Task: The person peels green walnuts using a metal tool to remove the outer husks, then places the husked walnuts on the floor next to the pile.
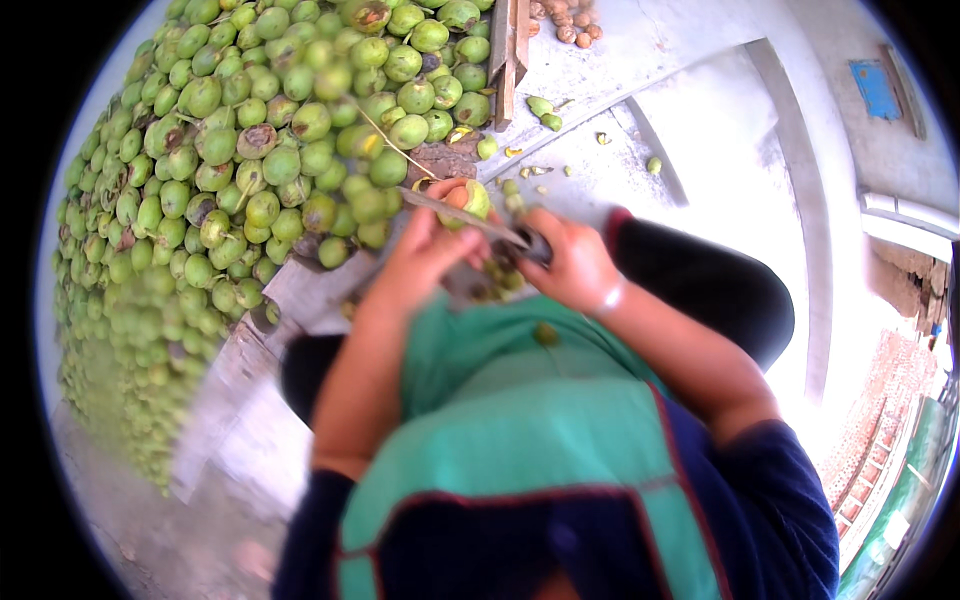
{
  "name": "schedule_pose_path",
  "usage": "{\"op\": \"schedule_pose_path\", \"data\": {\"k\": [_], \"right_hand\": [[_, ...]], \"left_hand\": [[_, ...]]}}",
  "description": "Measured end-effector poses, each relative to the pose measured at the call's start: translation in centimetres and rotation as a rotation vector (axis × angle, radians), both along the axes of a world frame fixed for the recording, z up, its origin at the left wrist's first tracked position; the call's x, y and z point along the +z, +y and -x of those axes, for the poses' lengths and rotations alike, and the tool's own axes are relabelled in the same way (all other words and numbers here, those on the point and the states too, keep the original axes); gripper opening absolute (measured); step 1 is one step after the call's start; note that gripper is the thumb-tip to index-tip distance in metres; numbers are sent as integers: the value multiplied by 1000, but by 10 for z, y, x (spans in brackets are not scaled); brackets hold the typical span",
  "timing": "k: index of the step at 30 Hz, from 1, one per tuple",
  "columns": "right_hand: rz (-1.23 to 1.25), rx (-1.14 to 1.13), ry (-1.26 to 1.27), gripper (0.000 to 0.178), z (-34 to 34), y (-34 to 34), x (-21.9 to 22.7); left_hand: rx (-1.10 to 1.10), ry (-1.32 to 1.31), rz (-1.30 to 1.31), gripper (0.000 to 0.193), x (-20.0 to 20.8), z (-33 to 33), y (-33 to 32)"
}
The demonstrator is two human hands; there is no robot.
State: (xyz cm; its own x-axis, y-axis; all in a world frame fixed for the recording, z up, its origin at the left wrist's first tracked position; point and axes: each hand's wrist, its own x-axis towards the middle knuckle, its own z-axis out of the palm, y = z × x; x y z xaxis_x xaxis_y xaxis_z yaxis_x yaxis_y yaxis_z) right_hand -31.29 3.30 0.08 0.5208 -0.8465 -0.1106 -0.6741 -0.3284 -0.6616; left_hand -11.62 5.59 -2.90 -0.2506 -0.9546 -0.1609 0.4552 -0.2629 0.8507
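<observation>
In front of my lap, my left hand (437, 240) grips a green-husked nut (476, 200), which looks like a walnut. Part of its husk is cut away, and an orange-brown patch shows beside the green. My right hand (572, 262) is closed round the dark handle of a knife (460, 213). The long blade points left and lies across the front of the nut, close to my left fingers. It hides part of the nut. A green apron (520, 400) covers my lap, with a small green scrap (545, 334) on it.
A large heap of green-husked nuts (215, 150) fills the left side. A wooden board (507, 70) edges it; beyond lie several brown nuts (572, 22). Husk pieces (540, 108) are scattered on the pale floor (690, 50). At right stands a tray (880, 420) of small reddish-brown things.
</observation>
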Motion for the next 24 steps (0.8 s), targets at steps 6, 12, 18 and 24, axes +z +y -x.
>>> {"op": "schedule_pose_path", "data": {"k": [6, 12, 18, 24], "right_hand": [[-18, 7, -23, 37, 1, 0, -1], [-49, 4, -70, 37, -1, 0, -7], [-34, -36, -170, 33, -4, 4, -12], [-356, -225, -422, 25, -13, 25, -2]], "left_hand": [[-29, -91, 41, 47, -3, 2, 2], [32, -158, 69, 45, 6, 10, 8], [30, -3, 25, 44, 11, 14, 9], [148, -312, 244, 46, 9, 18, 5]]}}
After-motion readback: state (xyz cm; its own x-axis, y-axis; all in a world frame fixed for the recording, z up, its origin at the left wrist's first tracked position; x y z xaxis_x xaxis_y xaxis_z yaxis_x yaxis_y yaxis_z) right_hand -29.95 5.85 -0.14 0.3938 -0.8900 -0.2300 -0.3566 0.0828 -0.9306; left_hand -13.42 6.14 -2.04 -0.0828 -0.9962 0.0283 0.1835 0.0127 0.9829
